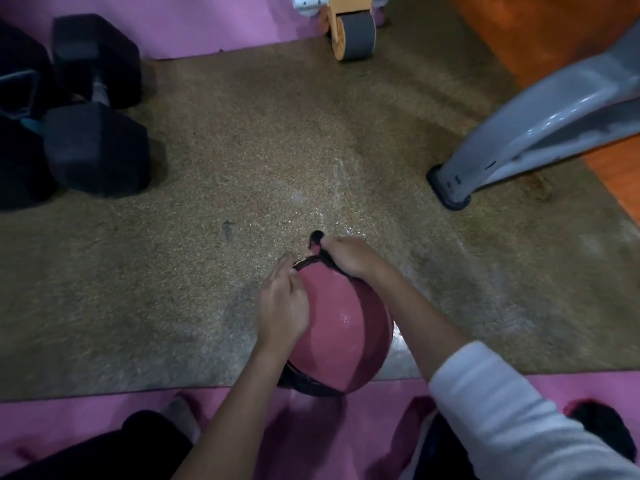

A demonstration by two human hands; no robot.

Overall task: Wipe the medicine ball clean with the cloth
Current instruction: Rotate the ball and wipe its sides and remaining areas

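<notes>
Gripping hand: your right hand (346, 256) is on the far top of the medicine ball (341, 327), fingers curled tight and pinching a bunched dark cloth (317, 239).
Cloth: it is pressed to the ball's far upper edge, with a small tuft sticking out beyond your knuckles.
Steadying hand: your left hand (282, 306) lies on the ball's upper left side, fingers close together and laid against the curve, holding nothing; the blur hides the fingertips.
Ball: pinkish red with dark bands, directly in front of your knees and between your forearms; a small wet glint shows near its middle.
Mat (242, 168): brown and speckled, it spreads away from the ball on the far side, and its near edge runs under the ball.
Pink floor (86, 420): on your side of the ball, under your knees.
Sleeve (502, 410): white, pushed up your right forearm, right of the ball and nearer you.
Dumbbells (93, 126): black, well to the far left of the ball.
Wheel roller (353, 32): wood and grey, well beyond the ball, straight ahead.
Grey machine leg (512, 133): far right of the ball, its foot on the mat.
</notes>
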